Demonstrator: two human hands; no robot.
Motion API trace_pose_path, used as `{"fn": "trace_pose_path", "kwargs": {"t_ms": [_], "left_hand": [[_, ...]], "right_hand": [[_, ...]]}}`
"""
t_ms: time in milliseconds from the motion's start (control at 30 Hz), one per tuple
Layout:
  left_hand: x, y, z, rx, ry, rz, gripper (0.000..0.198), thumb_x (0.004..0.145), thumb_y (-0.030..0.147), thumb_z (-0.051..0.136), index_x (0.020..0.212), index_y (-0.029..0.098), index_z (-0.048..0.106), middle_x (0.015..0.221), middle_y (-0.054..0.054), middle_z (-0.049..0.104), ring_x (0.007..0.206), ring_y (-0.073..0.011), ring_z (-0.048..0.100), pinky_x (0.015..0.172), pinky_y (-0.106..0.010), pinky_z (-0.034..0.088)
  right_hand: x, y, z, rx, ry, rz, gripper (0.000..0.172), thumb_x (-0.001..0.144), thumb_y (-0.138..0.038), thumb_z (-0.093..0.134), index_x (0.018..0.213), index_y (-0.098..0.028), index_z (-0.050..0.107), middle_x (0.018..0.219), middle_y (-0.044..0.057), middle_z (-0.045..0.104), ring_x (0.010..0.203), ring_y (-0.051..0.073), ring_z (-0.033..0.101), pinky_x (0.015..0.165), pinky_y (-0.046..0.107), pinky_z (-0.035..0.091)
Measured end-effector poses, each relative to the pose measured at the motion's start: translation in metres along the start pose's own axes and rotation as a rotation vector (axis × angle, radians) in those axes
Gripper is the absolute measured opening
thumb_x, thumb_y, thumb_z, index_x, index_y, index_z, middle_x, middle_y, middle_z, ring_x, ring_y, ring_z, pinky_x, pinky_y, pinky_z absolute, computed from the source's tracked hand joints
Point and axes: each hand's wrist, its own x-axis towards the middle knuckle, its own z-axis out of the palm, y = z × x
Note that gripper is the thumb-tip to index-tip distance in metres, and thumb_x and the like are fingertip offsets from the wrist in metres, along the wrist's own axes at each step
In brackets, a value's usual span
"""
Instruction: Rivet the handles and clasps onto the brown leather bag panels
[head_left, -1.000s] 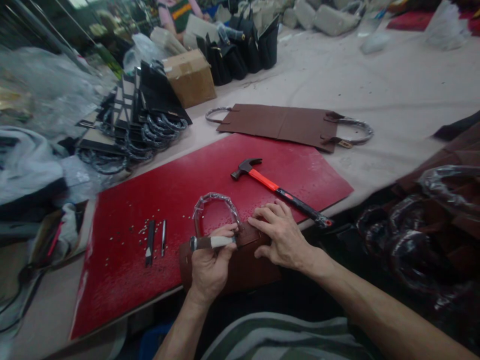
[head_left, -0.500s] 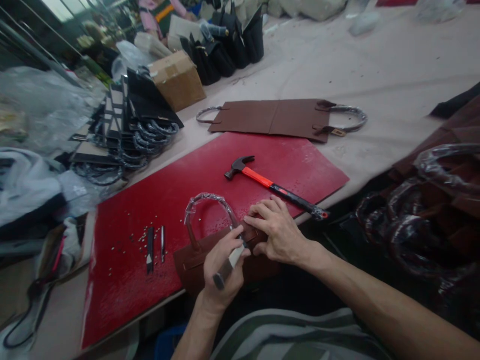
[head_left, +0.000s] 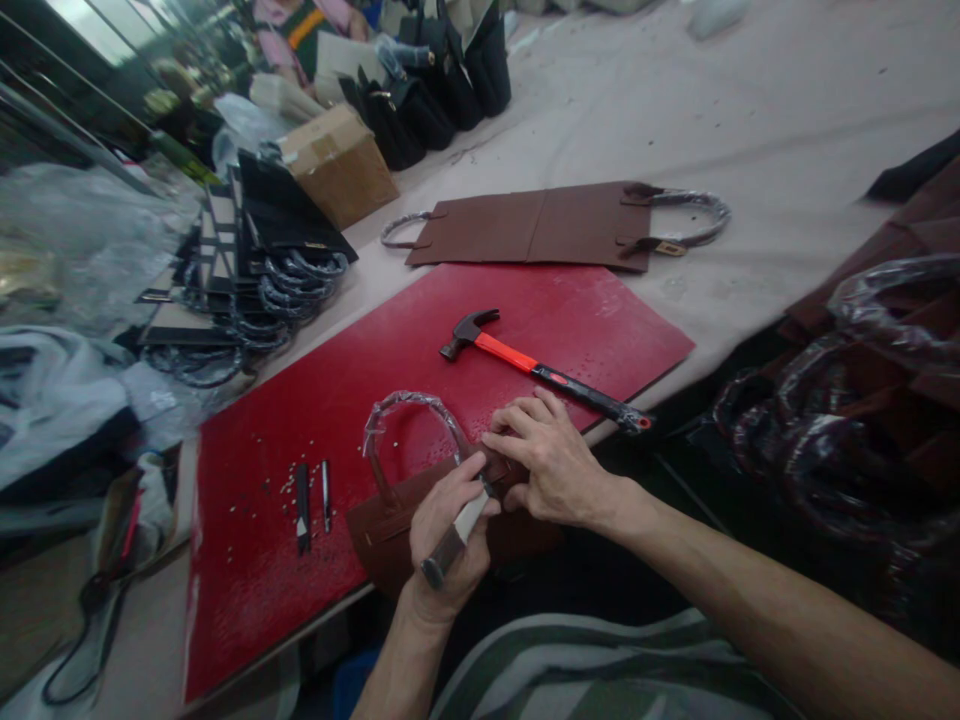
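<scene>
A brown bag panel [head_left: 386, 550] lies at the near edge of the red board, its plastic-wrapped handle [head_left: 409, 398] standing up in a loop. My left hand [head_left: 450, 530] is closed around a hand tool [head_left: 446, 555] with a dark butt end and a pale, flat middle; its tip is hidden near the handle's base. Against the panel's right part, my right hand [head_left: 551, 460] has bent fingers and holds the material by the strap end. A claw hammer [head_left: 525, 362] with an orange and black handle rests beyond my hands.
On the red board [head_left: 255, 500] lie a dark flat punch [head_left: 302, 505], a thin metal rod [head_left: 325, 495] and several tiny bits. Another brown panel [head_left: 525, 225] lies behind. Black panels [head_left: 289, 215], a cardboard box [head_left: 341, 165] and wrapped handles [head_left: 817, 430] flank the board. A person [head_left: 300, 35] is farther back.
The view has shifted slightly, so the background sits a little further left. Both hands keep nearly the same hold and place on the brown panel.
</scene>
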Motion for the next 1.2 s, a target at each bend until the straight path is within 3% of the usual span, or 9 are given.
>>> {"fn": "trace_pose_path", "kwargs": {"t_ms": [267, 533, 867, 1200], "left_hand": [[0.000, 0.001, 0.005, 0.058, 0.011, 0.029, 0.020, 0.091, 0.013, 0.061, 0.110, 0.018, 0.058, 0.117, -0.013, 0.070, 0.108, -0.0230, 0.069, 0.091, -0.036, 0.060], [-0.012, 0.002, 0.009, 0.093, 0.024, -0.050, 0.021, 0.091, 0.013, 0.059, 0.111, 0.019, 0.056, 0.120, -0.015, 0.067, 0.113, -0.0256, 0.066, 0.093, -0.043, 0.059], [-0.002, -0.002, 0.007, 0.075, 0.010, -0.044, 0.018, 0.093, 0.013, 0.057, 0.110, 0.018, 0.057, 0.112, -0.010, 0.069, 0.106, -0.0213, 0.068, 0.093, -0.040, 0.058], [0.004, -0.008, 0.004, 0.083, -0.019, -0.043, 0.015, 0.093, 0.015, 0.056, 0.108, 0.019, 0.057, 0.109, -0.010, 0.069, 0.106, -0.0221, 0.068, 0.093, -0.041, 0.058]], "right_hand": [[0.000, -0.001, 0.001, -0.005, 0.012, -0.001, 0.059, 0.063, -0.030, 0.082, 0.118, -0.022, 0.065, 0.118, 0.006, 0.059, 0.112, 0.027, 0.047, 0.114, 0.052, 0.018], [0.000, -0.001, 0.000, -0.001, 0.015, 0.006, 0.058, 0.063, -0.031, 0.083, 0.117, -0.021, 0.065, 0.118, 0.006, 0.059, 0.113, 0.028, 0.047, 0.115, 0.052, 0.016], [0.000, 0.000, -0.001, 0.019, 0.005, 0.008, 0.061, 0.060, -0.034, 0.088, 0.116, -0.022, 0.065, 0.116, 0.005, 0.060, 0.112, 0.027, 0.047, 0.114, 0.053, 0.019], [-0.002, -0.002, -0.002, 0.017, 0.057, 0.010, 0.064, 0.061, -0.033, 0.088, 0.119, -0.021, 0.063, 0.121, 0.007, 0.059, 0.114, 0.029, 0.049, 0.114, 0.055, 0.022]]}}
